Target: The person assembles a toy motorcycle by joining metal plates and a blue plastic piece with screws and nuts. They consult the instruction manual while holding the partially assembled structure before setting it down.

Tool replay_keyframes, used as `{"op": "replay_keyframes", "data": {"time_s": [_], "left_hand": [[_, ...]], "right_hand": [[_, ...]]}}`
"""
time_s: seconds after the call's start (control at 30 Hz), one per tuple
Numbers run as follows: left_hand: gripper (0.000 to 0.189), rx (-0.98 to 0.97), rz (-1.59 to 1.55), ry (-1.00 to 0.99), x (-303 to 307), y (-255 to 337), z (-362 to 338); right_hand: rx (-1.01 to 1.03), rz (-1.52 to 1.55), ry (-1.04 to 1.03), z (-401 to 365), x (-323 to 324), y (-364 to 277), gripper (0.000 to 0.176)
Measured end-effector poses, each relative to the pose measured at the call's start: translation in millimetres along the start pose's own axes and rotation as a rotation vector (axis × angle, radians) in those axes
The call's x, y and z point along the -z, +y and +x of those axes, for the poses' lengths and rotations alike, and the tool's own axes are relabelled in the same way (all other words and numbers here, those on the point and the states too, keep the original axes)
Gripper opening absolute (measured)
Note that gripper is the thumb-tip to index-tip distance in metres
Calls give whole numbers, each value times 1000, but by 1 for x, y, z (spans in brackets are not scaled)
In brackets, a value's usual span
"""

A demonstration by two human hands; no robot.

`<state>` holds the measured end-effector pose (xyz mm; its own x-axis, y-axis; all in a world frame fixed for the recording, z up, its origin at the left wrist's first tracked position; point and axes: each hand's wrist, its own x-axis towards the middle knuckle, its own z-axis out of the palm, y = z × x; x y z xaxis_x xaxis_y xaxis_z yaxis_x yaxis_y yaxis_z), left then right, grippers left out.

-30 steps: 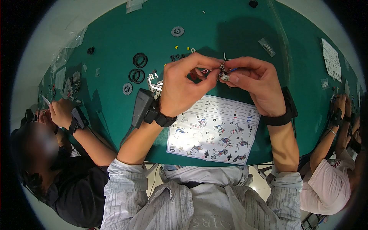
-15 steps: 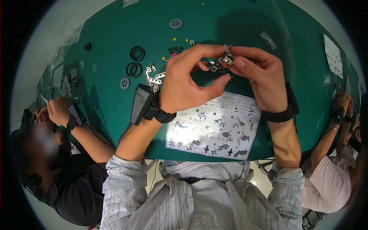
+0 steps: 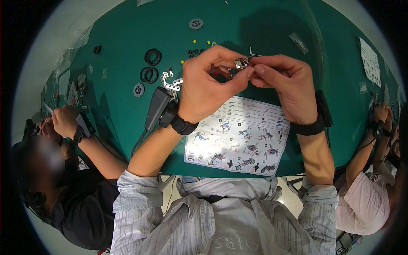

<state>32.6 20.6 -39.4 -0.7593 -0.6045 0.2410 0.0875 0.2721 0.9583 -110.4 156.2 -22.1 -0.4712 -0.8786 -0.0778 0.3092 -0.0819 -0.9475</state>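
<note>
Above the table, my left hand (image 3: 208, 87) pinches a small silver metal assembly (image 3: 241, 63) between thumb and fingers. My right hand (image 3: 289, 80) meets it from the other side, thumb and index finger pressed together. A thin L-shaped rod that looks like a hex key (image 3: 251, 52) sticks out by the right index fingertip. The fingers hide much of the assembly and the rod's far end. Below both hands lies a printed instruction sheet (image 3: 238, 140) with pictures of a model motorcycle.
Left of my hands are silver perforated strips (image 3: 170, 86), black rubber tyres (image 3: 153, 57) and a grey wheel (image 3: 139, 89). Another grey wheel (image 3: 196, 24) lies farther back. A small plastic bag (image 3: 299, 43) is at back right. People sit at both sides.
The assembly has turned and moved slightly left, deeper into my left fingers. My hands have come closer together, and the bent rod now shows above the right fingertips.
</note>
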Motion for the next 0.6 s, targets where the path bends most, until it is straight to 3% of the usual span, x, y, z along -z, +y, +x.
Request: {"op": "replay_keyframes", "data": {"time_s": [0.17, 0.4, 0.6], "left_hand": [[20, 62, -121, -101, 5, 5, 1], [17, 138, -285, -129, 3, 6, 0], [18, 131, -229, -192, 5, 0, 0]], "right_hand": [[100, -248, 80, 1, 1, 0, 15], [154, -259, 91, 2, 1, -2, 18], [199, -309, 63, 1, 0, 0, 15]]}}
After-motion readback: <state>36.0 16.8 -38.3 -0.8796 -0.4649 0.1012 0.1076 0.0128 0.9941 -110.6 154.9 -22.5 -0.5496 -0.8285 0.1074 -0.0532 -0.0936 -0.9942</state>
